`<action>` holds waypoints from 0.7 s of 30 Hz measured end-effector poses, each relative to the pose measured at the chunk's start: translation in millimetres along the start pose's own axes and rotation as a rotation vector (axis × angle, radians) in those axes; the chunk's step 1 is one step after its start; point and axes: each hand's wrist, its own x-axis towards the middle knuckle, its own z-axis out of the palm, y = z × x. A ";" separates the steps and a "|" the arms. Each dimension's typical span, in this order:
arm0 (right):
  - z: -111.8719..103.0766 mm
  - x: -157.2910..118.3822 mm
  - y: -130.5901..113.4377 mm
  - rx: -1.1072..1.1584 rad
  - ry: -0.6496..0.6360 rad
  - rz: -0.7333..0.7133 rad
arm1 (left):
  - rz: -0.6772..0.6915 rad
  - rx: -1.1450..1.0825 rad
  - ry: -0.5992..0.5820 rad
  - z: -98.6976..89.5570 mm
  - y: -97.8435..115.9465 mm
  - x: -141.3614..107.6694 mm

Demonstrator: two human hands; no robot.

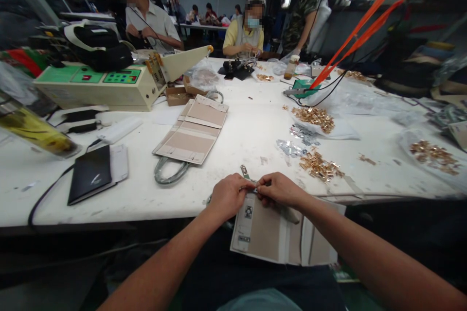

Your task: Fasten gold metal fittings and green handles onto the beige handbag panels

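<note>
A beige, unfinished bag panel (268, 233) lies over the table's front edge, partly on my lap, with small metal fittings along its left side. My left hand (229, 196) is closed at the panel's upper edge, thumb and index finger pinching there. Opposite it, my right hand (280, 189) is pinched almost against the left fingertips. A tiny part between the fingers is too small to name. A narrow strap with a metal end (244, 171) sticks out just beyond the hands. Below my right hand shows a slim greyish tool-like piece (290, 215), mostly hidden.
More bag panels with a wrapped handle (193, 129) lie ahead. Gold fittings (319, 165) and silver plates (292, 147) are heaped right. A black notebook (91, 175), a bottle (32, 129) and a machine (98, 85) stand left. An orange strip hangs over scissors (295, 92). Co-workers sit beyond.
</note>
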 end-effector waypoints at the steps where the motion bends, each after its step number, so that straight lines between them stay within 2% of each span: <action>1: 0.9 -0.4 1.6 -0.034 0.020 -0.005 | 0.000 -0.002 0.002 0.0 -0.3 0.2; 8: 7.7 -1.1 5.1 -0.030 0.103 -0.023 | 0.004 -0.018 0.010 -0.2 2.4 1.2; 14: 5.2 1.0 3.8 0.016 0.020 -0.007 | 0.011 -0.030 0.067 5.7 0.7 1.1; 21: 1.3 -4.1 9.8 0.020 -0.011 -0.054 | 0.032 -0.043 0.027 2.5 -1.9 2.2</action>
